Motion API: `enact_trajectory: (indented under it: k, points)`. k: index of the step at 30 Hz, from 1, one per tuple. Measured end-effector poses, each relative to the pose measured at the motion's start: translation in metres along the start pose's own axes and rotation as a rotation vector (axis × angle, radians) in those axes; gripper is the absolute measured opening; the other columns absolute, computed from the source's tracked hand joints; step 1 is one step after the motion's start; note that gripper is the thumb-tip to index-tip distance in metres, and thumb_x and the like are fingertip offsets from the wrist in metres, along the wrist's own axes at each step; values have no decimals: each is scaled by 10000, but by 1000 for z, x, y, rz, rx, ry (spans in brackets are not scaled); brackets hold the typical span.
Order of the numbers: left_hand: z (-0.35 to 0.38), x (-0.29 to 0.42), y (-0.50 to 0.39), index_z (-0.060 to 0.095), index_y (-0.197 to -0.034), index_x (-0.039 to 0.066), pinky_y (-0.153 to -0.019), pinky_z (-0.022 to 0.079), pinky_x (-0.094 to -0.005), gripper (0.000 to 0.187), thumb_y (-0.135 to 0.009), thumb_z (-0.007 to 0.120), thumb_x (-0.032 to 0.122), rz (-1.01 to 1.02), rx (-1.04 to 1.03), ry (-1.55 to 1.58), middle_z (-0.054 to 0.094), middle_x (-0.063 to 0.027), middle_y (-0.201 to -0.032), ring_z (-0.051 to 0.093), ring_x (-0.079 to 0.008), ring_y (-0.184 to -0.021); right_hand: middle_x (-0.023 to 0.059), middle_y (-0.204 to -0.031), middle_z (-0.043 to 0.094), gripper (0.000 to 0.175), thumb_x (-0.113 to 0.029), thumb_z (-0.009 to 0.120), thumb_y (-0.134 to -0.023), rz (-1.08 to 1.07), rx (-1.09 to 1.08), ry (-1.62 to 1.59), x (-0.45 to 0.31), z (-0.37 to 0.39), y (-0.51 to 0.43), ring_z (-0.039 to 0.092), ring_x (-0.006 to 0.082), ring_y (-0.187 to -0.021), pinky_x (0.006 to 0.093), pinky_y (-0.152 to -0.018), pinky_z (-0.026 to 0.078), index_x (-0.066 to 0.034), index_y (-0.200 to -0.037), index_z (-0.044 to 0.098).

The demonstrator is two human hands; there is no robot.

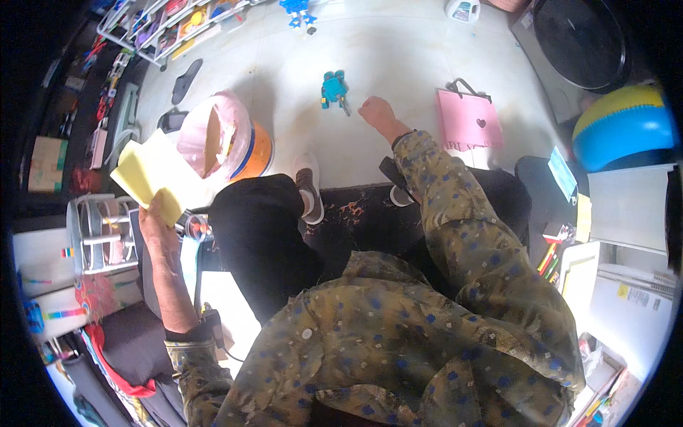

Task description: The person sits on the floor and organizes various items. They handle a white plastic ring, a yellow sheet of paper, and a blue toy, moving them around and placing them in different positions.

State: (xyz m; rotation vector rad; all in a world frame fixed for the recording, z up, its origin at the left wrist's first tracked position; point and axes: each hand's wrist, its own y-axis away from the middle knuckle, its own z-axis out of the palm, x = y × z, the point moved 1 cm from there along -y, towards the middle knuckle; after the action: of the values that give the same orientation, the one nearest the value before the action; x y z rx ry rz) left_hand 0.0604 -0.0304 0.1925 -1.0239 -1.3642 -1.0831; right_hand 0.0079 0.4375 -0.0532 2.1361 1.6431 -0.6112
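My left hand (155, 219) holds yellow paper sheets (157, 173) on the left, above and beside a round bin with an orange and blue side (255, 152) and a pink liner (192, 141). In front of me, my right hand (378, 113) hangs over the pale floor with its fingers curled in; nothing shows in it. Just left of that hand lies a teal toy robot (334, 89) on the floor. A pink paper bag with dark handles (467, 117) is to its right.
White rack with coloured items (160, 37) at top left; a slipper (187, 81) near it. Blue toy (296, 12) and plastic jug (463, 10) at the far edge. Blue and yellow ball (624, 128) at right, beside a black chair or stool with a face mask (563, 169).
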Motion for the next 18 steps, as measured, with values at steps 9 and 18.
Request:
enact_trajectory:
  k: [9,18]
  points:
    - [95,-99,-76,512,-1157,41,-830,436,-306,392,-786,604,125,-122,-163,-125,582,-41,-1013,554,-174,-915,109,-773,604,113,-121,564,-669,-150,152,563,156,-12,23,596,270,-734,371,-630,500,-44,-660,646]
    - [150,-187,-112,501,-1152,9,-826,438,-294,341,-824,537,96,-280,-416,-237,575,-59,-1031,554,-162,-914,189,-935,636,293,-272,569,-754,545,-160,323,279,7,52,607,319,-930,390,-758,485,-64,-937,663]
